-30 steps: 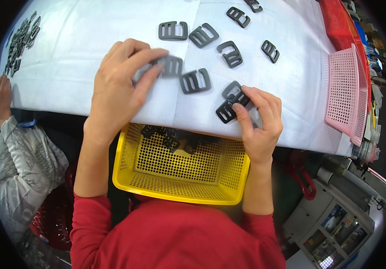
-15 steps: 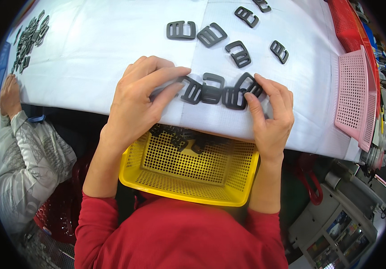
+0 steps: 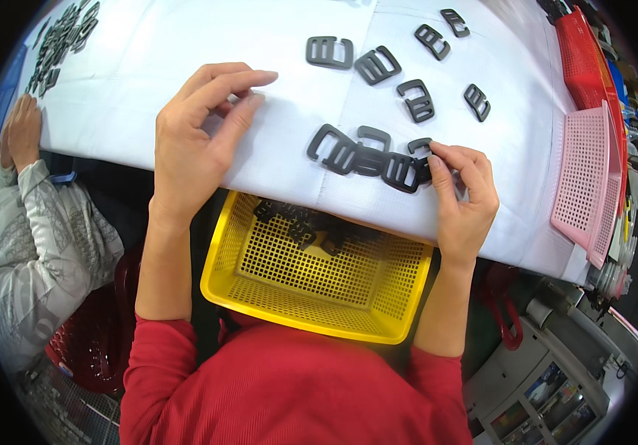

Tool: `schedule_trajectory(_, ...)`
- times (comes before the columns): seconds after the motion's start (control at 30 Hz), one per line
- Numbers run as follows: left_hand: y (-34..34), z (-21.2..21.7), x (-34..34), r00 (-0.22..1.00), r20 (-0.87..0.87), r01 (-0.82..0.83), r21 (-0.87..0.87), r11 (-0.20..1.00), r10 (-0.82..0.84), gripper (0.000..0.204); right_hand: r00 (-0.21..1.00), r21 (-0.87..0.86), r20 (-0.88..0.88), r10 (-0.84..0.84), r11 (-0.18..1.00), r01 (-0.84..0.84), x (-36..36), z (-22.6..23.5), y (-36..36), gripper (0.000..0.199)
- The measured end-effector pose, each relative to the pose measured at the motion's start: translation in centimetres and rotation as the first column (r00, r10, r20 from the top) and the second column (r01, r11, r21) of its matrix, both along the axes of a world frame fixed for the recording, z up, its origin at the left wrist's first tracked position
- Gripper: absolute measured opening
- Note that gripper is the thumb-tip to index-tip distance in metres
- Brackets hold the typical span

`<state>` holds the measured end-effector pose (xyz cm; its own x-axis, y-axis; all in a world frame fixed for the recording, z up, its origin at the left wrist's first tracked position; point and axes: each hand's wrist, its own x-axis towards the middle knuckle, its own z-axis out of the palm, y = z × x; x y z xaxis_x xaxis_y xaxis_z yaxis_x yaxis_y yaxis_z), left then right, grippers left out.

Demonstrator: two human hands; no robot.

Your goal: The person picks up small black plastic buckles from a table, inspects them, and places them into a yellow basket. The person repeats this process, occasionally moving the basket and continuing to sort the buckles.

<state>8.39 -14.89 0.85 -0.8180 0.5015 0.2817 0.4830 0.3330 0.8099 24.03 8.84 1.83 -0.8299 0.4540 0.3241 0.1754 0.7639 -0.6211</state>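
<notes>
Left hand [image 3: 199,130] withdrawn, grip released, right hand [image 3: 467,191] pinching one buckle [image 3: 424,172], six loose buckles [image 3: 417,106]

From here, the buckles [image 3: 369,161] look like smooth dark plastic with a dull satin sheen. The desk [image 3: 278,159] shows a matt white surface with a fine woven grain. The yellow basket [image 3: 296,325] is smooth, shiny perforated plastic; the pink basket [image 3: 582,178] is plastic too, but duller. The red top [image 3: 304,393] is matt ribbed cloth, the red chair [image 3: 89,348] hard, glossy plastic.
</notes>
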Motion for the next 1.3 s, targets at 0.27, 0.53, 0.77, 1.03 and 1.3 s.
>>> schedule_trajectory(0.27, -0.5, -1.0, -0.4, 0.999, 0.047, -0.003, 0.134, 0.991, -0.003, 0.023, 0.937, 0.292, 0.161, 0.31, 0.892, -0.345, -2.1, 0.2, -4.4, 0.042)
schedule_trajectory(0.53, 0.4, 1.1, -3.3, 0.988, 0.008, 0.156, -0.09, 0.984, -0.156, 0.027, 0.782, 0.031, 0.166, 0.601, 0.789, -0.613, 1.7, 1.0, -5.6, 0.039)
schedule_trajectory(0.77, 2.9, 0.1, -3.5, 0.965, -0.178, 0.162, -0.17, 0.972, -0.192, 0.032, 0.953, 0.247, 0.029, 0.3, 0.922, -0.298, -2.5, 0.5, 5.0, 0.043)
schedule_trajectory(1.03, 5.8, 1.2, -3.2, 0.925, -0.245, 0.218, -0.286, 0.933, -0.291, 0.032, 0.922, 0.148, 0.129, 0.364, 0.913, -0.381, -12.6, -1.7, 13.2, 0.043)
schedule_trajectory(1.3, 4.7, 1.8, -1.2, 0.936, -0.075, 0.317, -0.235, 0.919, -0.343, 0.038, 0.705, -0.032, 0.122, 0.698, 0.713, -0.701, -10.7, -0.6, 5.5, 0.037)
